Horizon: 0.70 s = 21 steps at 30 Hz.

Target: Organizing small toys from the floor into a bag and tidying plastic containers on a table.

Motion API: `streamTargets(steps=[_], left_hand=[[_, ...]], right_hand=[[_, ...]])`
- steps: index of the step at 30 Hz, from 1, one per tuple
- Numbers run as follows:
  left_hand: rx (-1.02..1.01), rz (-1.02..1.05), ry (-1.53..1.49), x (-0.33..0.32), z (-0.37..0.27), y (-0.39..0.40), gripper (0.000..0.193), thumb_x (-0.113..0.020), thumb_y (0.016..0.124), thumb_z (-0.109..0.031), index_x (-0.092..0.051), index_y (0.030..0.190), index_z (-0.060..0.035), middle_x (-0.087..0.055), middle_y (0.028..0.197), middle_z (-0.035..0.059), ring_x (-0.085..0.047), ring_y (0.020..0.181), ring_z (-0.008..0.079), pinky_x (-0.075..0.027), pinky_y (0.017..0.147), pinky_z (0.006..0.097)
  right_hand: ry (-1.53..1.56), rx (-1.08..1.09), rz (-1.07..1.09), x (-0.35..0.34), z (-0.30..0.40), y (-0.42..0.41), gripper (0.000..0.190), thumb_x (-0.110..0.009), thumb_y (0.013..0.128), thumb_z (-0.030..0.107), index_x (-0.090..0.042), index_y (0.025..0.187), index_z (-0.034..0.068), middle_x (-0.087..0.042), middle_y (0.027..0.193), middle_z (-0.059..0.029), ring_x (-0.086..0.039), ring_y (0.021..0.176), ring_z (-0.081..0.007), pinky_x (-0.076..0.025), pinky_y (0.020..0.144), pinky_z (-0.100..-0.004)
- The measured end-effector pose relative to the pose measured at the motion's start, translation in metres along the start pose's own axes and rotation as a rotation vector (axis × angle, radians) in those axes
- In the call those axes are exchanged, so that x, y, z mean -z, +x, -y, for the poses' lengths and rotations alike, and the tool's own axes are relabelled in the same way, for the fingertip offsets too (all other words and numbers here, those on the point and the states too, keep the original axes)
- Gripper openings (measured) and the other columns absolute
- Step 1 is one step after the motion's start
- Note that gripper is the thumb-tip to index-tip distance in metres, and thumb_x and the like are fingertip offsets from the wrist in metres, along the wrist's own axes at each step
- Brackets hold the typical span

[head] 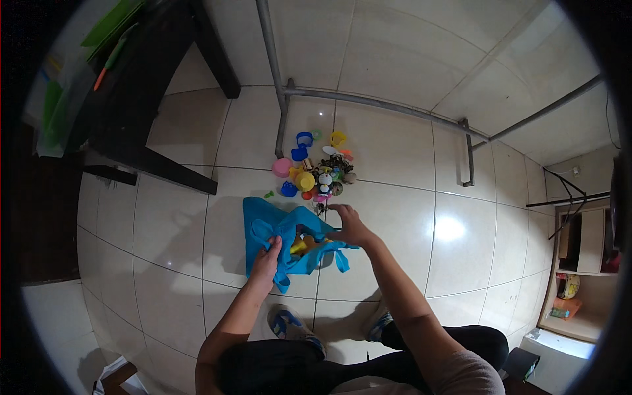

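Note:
A blue fabric bag [261, 217] lies on the tiled floor before me, its mouth spread and yellow and brown items [302, 244] showing inside. My left hand [268, 259] grips the bag's left edge near a strap. My right hand [349, 226] is over the bag's right side, fingers apart, with nothing seen in it. Just beyond the bag is a pile of small things: a yellow plastic hat-like piece [305, 181], a black-and-white penguin figure [325, 183], a pink round piece [282, 168], blue plastic pieces [304, 138], a yellow ring-like piece [338, 138] and a dark tangled item [337, 163].
A grey metal pipe frame [375, 101] stands behind the pile. Dark table legs [180, 170] are at the left, below green items [111, 29]. A wooden shelf unit [575, 323] is at the right. My shoes [291, 323] are close to the bag.

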<state>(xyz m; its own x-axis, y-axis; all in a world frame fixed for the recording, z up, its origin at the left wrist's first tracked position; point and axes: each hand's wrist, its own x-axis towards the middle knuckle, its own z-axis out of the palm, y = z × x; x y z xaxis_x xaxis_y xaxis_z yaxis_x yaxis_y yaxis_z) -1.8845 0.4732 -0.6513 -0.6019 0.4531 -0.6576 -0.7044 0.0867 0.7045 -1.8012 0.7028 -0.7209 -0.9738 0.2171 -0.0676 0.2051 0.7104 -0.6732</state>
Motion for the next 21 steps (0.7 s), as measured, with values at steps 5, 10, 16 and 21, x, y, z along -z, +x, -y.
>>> streamTargets(steps=[5, 10, 16, 21], left_hand=[[0.039, -0.021, -0.127, 0.035, -0.005, 0.001, 0.054, -0.054, 0.081, -0.041, -0.040, 0.120, -0.0059, -0.052, 0.110, 0.0078, -0.053, 0.097, 0.0201, -0.046, 0.082, 0.0340], [-0.041, -0.079, -0.371, 0.088, -0.043, -0.011, 0.052, -0.052, 0.083, -0.040, -0.041, 0.118, -0.0026, -0.051, 0.114, 0.0100, -0.053, 0.100, 0.0237, -0.045, 0.084, 0.0370], [-0.349, -0.167, -0.485, 0.132, -0.080, -0.029, 0.049, -0.052, 0.084, -0.037, -0.043, 0.116, -0.0017, -0.052, 0.112, 0.0118, -0.053, 0.099, 0.0241, -0.045, 0.083, 0.0367], [-0.364, -0.220, -0.427, 0.128, -0.068, -0.028, 0.045, -0.052, 0.084, -0.034, -0.045, 0.112, -0.0001, -0.052, 0.110, 0.0116, -0.053, 0.100, 0.0232, -0.045, 0.083, 0.0350]], right_hand=[[-0.140, -0.502, 0.281, -0.038, 0.020, -0.011, 0.052, -0.063, 0.069, 0.025, -0.045, 0.117, 0.014, -0.052, 0.110, -0.0172, -0.049, 0.105, -0.0320, -0.041, 0.082, -0.0413], [0.243, -0.295, 0.035, -0.036, 0.079, 0.008, 0.027, -0.055, 0.074, 0.013, -0.053, 0.099, 0.004, -0.059, 0.084, -0.0211, -0.057, 0.080, -0.0364, -0.046, 0.070, -0.0403], [0.356, 0.109, 0.069, -0.027, 0.162, 0.050, 0.022, -0.053, 0.076, 0.012, -0.055, 0.095, 0.003, -0.058, 0.085, -0.0196, -0.055, 0.079, -0.0380, -0.045, 0.070, -0.0414], [0.084, 0.109, 0.244, -0.031, 0.170, 0.085, 0.025, -0.052, 0.079, 0.021, -0.055, 0.095, 0.003, -0.058, 0.087, -0.0198, -0.056, 0.082, -0.0352, -0.044, 0.071, -0.0413]])
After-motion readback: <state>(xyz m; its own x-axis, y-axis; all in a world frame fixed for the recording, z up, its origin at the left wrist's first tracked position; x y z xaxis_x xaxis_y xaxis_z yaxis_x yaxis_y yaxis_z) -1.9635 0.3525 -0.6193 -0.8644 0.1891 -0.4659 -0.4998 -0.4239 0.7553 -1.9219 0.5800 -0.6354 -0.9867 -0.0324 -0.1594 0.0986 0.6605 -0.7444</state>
